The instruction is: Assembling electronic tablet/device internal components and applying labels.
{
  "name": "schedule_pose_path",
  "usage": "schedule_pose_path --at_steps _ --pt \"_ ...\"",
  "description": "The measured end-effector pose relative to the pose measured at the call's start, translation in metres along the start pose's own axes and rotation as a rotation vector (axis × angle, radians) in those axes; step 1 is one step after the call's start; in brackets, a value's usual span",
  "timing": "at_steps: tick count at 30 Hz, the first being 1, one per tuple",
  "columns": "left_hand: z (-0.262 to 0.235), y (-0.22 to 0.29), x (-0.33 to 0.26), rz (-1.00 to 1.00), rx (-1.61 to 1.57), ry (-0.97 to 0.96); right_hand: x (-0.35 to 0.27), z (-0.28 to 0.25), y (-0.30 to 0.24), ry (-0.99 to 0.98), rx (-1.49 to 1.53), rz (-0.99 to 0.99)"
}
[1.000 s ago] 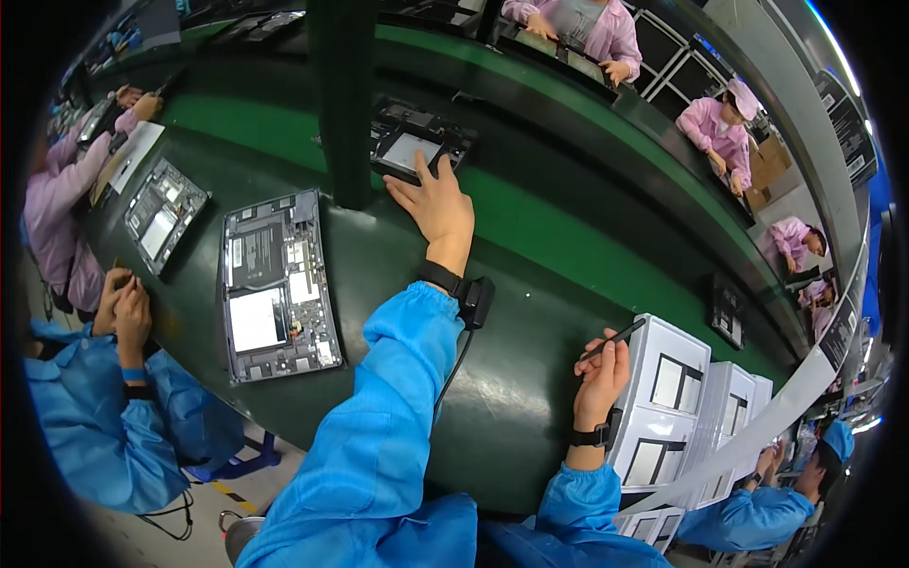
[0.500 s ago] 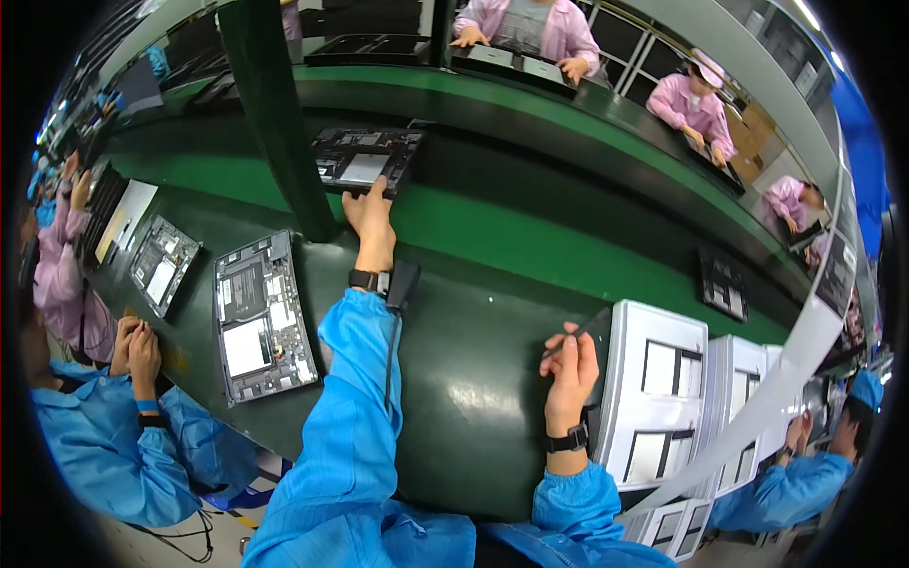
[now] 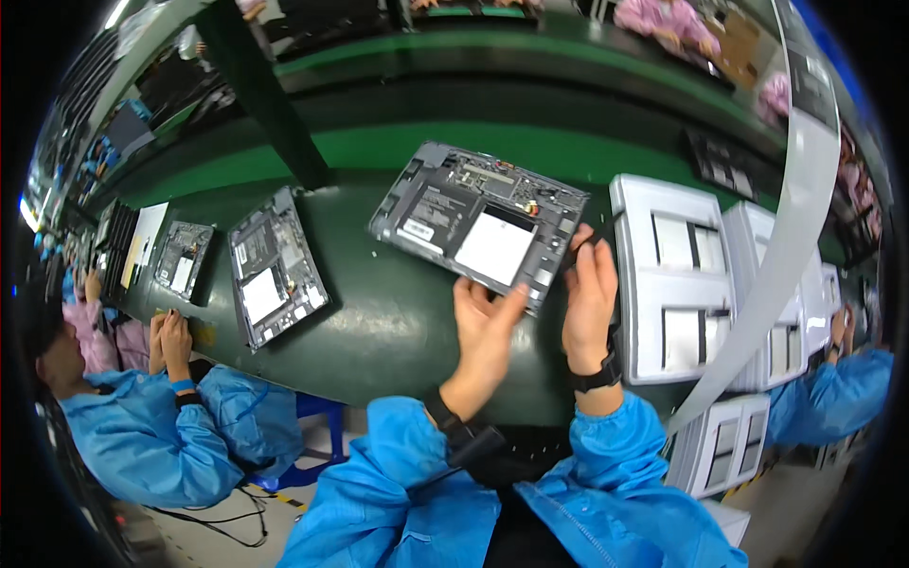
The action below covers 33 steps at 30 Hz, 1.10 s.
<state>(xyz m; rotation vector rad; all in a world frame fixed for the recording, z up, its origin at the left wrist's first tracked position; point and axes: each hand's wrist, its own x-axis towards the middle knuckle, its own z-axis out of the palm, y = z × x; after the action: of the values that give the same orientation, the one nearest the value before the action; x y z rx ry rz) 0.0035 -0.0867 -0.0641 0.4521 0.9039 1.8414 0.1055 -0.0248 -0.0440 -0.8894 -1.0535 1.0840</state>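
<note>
An opened grey laptop chassis [image 3: 478,222], with its circuit boards and a pale battery pad showing, lies tilted on the dark green conveyor belt [image 3: 379,322] right in front of me. My left hand [image 3: 485,327] grips its near edge from below. At the chassis's right corner my right hand [image 3: 589,295] touches the edge, holding a thin dark tool whose tip is hard to make out. Both my sleeves are blue, and each wrist carries a black strap.
A second opened chassis [image 3: 275,267] and a smaller one [image 3: 184,257] lie further left on the belt. White trays [image 3: 672,275] with pale pads stand stacked at my right. A co-worker in blue [image 3: 156,417] sits at my left; others in pink work across the line.
My left hand, stretched far across the belt a second ago, has drawn the chassis close to me. My right hand came off the trays' side onto the chassis's right corner.
</note>
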Motion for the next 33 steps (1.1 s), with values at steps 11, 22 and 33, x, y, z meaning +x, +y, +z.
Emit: schedule_pose_path --at_steps 11,22,33 --pt "-0.009 0.039 -0.142 -0.775 0.311 -0.797 -0.039 -0.037 -0.046 -0.259 -0.532 0.027" --pt "-0.121 0.130 -0.006 0.385 1.132 -0.283 -0.079 -0.046 -0.060 -0.162 0.054 0.004" --pt "-0.050 0.113 -0.075 0.401 1.729 -0.379 -0.071 -0.035 -0.063 -0.314 -0.103 0.286"
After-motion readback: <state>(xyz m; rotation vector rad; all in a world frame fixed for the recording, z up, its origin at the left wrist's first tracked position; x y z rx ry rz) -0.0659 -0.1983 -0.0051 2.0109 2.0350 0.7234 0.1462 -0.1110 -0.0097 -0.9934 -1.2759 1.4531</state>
